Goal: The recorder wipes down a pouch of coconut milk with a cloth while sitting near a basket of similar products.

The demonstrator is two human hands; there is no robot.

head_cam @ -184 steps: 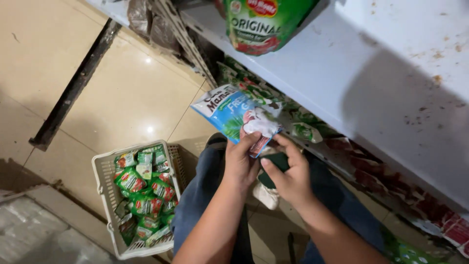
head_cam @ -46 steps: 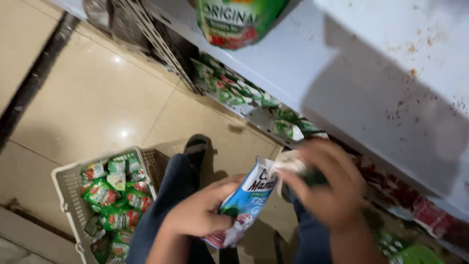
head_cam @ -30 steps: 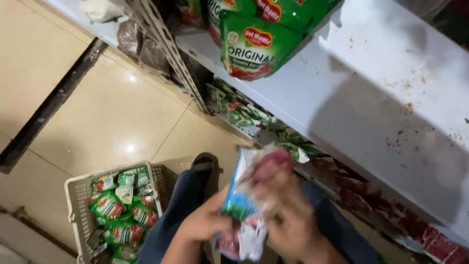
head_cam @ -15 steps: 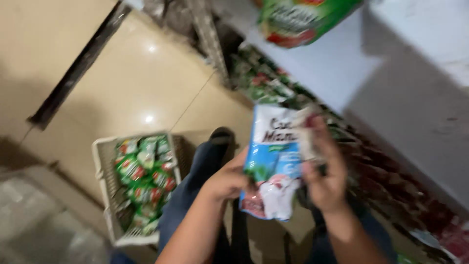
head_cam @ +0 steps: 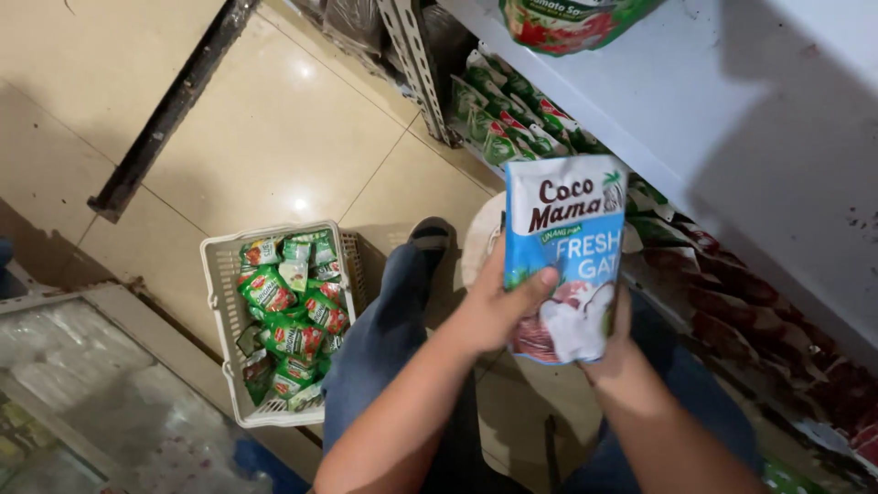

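Note:
A blue and white pouch (head_cam: 569, 247) with a coconut picture stands upright in front of me, held in both hands. My left hand (head_cam: 494, 306) grips its left edge, thumb across the front. My right hand (head_cam: 615, 340) is mostly hidden behind the pouch and supports its lower right corner. The pouch is just below the edge of a white shelf (head_cam: 732, 137). My legs in blue jeans are underneath.
A white plastic basket (head_cam: 224, 329) with several green and red pouches stands on the tiled floor at left. Green and red pouches (head_cam: 512, 119) fill the lower shelf. A green pouch (head_cam: 567, 16) sits on the white shelf. A metal upright (head_cam: 412, 64) stands behind.
The pouch has been turned upright with its front facing me and raised toward the shelf edge. Both hands have kept hold of it throughout.

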